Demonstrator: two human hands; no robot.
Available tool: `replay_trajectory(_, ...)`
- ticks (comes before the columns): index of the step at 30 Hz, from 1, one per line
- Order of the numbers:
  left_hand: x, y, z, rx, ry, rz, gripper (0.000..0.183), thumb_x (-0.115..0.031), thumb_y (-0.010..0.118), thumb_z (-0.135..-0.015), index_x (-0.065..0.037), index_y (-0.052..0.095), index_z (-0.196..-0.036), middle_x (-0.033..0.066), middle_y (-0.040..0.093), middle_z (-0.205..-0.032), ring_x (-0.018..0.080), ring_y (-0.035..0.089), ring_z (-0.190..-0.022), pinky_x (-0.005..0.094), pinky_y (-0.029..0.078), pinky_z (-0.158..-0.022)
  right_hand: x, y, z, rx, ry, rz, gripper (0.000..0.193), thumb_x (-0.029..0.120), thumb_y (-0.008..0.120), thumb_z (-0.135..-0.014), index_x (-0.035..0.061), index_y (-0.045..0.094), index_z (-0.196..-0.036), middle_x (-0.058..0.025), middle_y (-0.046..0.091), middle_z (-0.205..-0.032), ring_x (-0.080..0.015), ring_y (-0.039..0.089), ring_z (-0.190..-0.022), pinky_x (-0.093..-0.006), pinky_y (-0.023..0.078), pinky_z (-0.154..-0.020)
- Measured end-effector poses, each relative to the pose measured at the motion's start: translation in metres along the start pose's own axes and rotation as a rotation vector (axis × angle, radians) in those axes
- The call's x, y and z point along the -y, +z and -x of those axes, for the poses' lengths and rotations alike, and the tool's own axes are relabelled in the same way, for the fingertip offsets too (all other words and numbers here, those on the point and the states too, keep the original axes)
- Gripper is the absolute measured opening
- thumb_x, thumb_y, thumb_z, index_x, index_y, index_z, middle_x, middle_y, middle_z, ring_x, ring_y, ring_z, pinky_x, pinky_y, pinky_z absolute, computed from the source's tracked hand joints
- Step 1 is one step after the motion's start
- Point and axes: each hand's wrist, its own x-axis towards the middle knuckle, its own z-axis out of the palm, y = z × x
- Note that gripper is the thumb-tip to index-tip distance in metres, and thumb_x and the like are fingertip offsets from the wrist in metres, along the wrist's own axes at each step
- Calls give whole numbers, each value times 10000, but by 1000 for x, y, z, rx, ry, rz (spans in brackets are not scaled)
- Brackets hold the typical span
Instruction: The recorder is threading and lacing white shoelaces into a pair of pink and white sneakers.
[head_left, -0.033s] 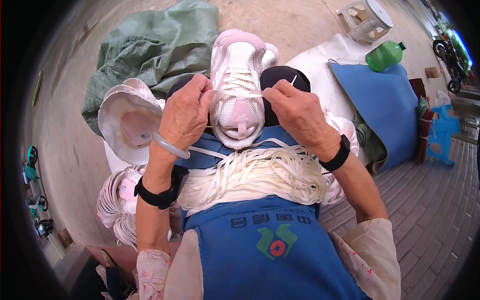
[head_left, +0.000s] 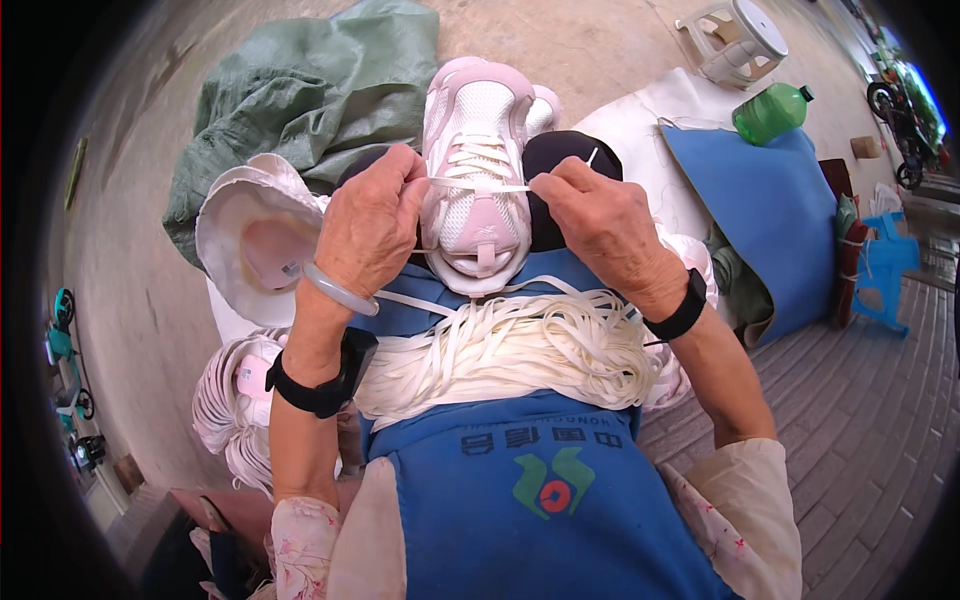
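Note:
A pink and white sneaker [head_left: 480, 140] rests upright between my knees, its tongue and heel loop toward me. White lacing crosses its front. My left hand [head_left: 375, 215] is closed in a pinch on one side of the shoelace [head_left: 480, 185], left of the tongue. On the other side, my right hand [head_left: 600, 220] pinches the same lace, and a lace tip pokes up above its fingers. The lace stretches nearly straight between both hands across the shoe. A thick bundle of cream laces [head_left: 510, 350] lies on my blue apron [head_left: 560, 470], just below the sneaker.
To the left are a white bag [head_left: 225, 235] holding something pink, stacked pink shoe pieces [head_left: 235, 400] and a green sack [head_left: 310, 100]. At the right lie a blue sheet [head_left: 750, 210], a green bottle [head_left: 772, 112], a white stool [head_left: 735, 45] and a blue stool [head_left: 885, 270].
Both hands keep their hold on the lace. The right hand has shifted very slightly to the right; otherwise the scene looks nearly the same.

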Motion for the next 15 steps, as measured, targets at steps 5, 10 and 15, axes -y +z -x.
replay_trajectory(5,31,1,17,92,-185,36,161,-156,559,-927,0,550,-887,77,512,-673,183,466,-604,303,416,-594,-1,3,12,-41,54,-76,128,-1,590,-798,53,623,-910,-84,543,-812,-246,594,-611,-359,470,-533)
replay_trajectory(10,42,6,27,-83,-238,14,169,-182,626,-888,-24,609,-946,129,623,-795,265,620,-751,375,481,-695,74,-109,-4,-99,45,-887,127,18,657,-766,26,726,-872,-75,586,-653,-171,483,-461,-296,374,-445)
replay_trajectory(15,9,24,33,-179,-149,25,218,-213,682,-855,-33,579,-921,114,598,-820,251,593,-725,363,482,-679,59,-137,14,205,-202,-1428,94,65,635,-843,-6,689,-812,-107,614,-730,-194,565,-525,-295,419,-448)
